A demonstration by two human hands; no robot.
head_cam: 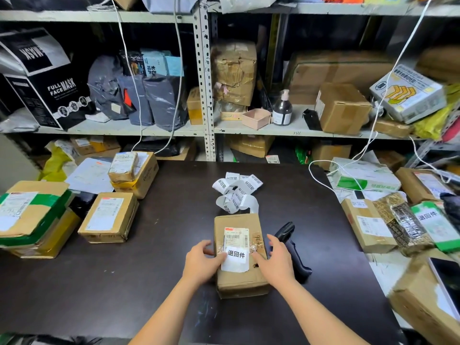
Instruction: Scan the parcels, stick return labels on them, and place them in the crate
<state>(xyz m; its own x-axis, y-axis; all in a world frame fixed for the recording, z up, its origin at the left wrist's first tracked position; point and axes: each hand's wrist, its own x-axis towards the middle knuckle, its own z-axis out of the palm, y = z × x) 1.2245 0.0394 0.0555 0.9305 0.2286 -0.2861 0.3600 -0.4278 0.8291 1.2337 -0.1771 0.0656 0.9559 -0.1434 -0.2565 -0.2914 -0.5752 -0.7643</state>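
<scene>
Cardboard parcel (pixel 240 282) lies flat in the middle of the dark tabletop (pixel 154 275), closer to its near edge, a printed shipping label (pixel 236 236) on top. Below that sits a white return label (pixel 236 258). The left hand (pixel 201 261) rests on the parcel's left side, fingers relaxed and gripping nothing, thumb at the return label's left edge. The right hand (pixel 276 263) lies spread on the parcel's right side, fingers nearly straight, thumb touching the label's right edge. A black barcode scanner (pixel 295 250) lies on the tabletop just beside the parcel, partly under the right hand. A curled strip of return labels (pixel 236 192) sits just behind the parcel. More cardboard boxes (pixel 109 216) crowd the left edge
</scene>
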